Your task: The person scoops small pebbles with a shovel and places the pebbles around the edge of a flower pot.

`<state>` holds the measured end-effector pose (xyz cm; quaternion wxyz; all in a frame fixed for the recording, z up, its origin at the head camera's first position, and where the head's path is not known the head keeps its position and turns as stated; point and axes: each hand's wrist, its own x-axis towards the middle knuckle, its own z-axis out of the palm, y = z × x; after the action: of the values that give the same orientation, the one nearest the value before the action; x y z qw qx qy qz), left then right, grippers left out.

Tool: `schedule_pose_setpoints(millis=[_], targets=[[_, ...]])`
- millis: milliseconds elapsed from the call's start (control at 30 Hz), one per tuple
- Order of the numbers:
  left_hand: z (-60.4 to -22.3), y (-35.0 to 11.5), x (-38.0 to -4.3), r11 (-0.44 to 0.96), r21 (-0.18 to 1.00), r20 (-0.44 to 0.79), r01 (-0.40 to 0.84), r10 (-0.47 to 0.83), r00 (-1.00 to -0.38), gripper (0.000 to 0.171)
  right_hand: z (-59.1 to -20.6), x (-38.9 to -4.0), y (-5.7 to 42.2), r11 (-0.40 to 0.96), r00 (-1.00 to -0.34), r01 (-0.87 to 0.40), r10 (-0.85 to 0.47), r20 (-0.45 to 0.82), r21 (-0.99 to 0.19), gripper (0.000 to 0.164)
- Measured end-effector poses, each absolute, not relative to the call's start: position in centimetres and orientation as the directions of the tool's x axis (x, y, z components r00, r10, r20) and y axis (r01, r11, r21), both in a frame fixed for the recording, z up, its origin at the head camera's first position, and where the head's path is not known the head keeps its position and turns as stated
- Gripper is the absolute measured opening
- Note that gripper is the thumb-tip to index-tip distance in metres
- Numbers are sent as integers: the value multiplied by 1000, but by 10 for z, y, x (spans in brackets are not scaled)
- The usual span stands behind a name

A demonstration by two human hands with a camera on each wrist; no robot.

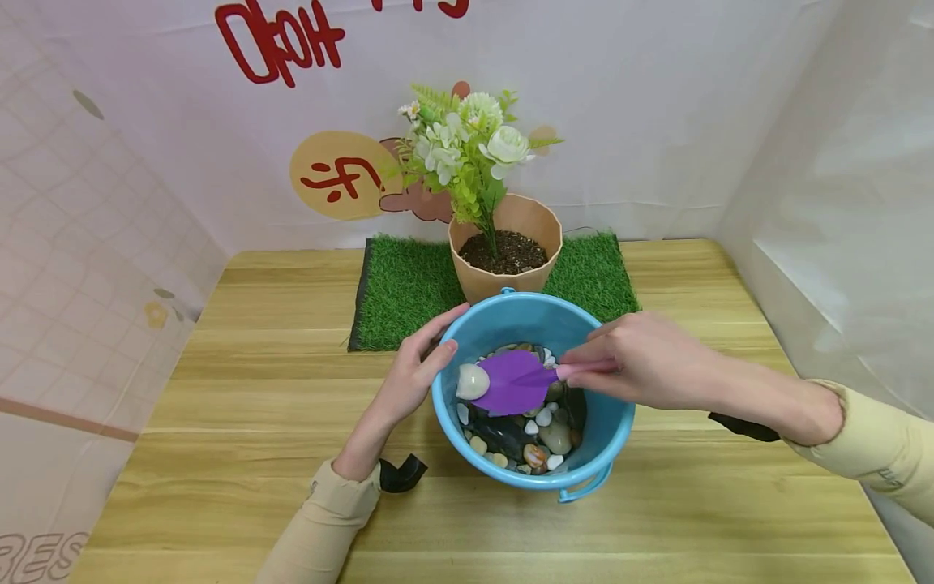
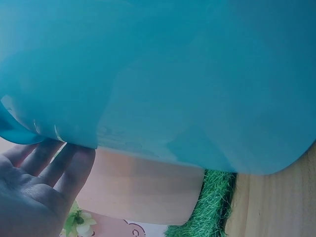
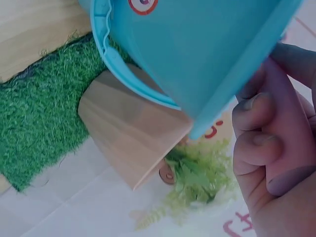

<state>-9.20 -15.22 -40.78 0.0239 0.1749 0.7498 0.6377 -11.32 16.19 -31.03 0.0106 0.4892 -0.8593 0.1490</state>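
Observation:
A blue bucket (image 1: 616, 442) stands on the table with pebbles of several colours (image 1: 557, 438) inside. At its left side my left hand (image 1: 410, 375) holds the rim, thumb over the edge and fingers along the outer wall. My right hand (image 1: 645, 361) grips the pink handle (image 3: 289, 133) of a toy shovel, fingers curled round it. The shovel's purple blade (image 1: 514, 385) points left over the pebbles, inside the bucket's mouth. A large whitish stone (image 1: 472, 381) is at the blade's tip; whether it lies on the blade is unclear. Some pebbles are hidden below the blade.
Behind the bucket, a peach flowerpot (image 1: 496, 285) with dark soil and white flowers (image 1: 507, 148) stands on a green turf mat (image 1: 404, 284). The bucket's handle (image 1: 587, 487) hangs at the near side. Wooden tabletop (image 1: 277, 438) extends on both sides, with fabric walls around.

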Motion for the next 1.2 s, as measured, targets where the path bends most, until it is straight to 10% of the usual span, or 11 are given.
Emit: schedule_pose_setpoints(millis=[867, 1200], targets=[[-408, -153, -93, 120, 970, 169, 210, 284, -944, 52, -275, -131, 200, 545, -590, -807, -764, 263, -227, 22], [-408, -152, -92, 101, 976, 154, 191, 293, -944, 53, -260, -161, 200, 696, -728, -685, -658, 190, -215, 14]])
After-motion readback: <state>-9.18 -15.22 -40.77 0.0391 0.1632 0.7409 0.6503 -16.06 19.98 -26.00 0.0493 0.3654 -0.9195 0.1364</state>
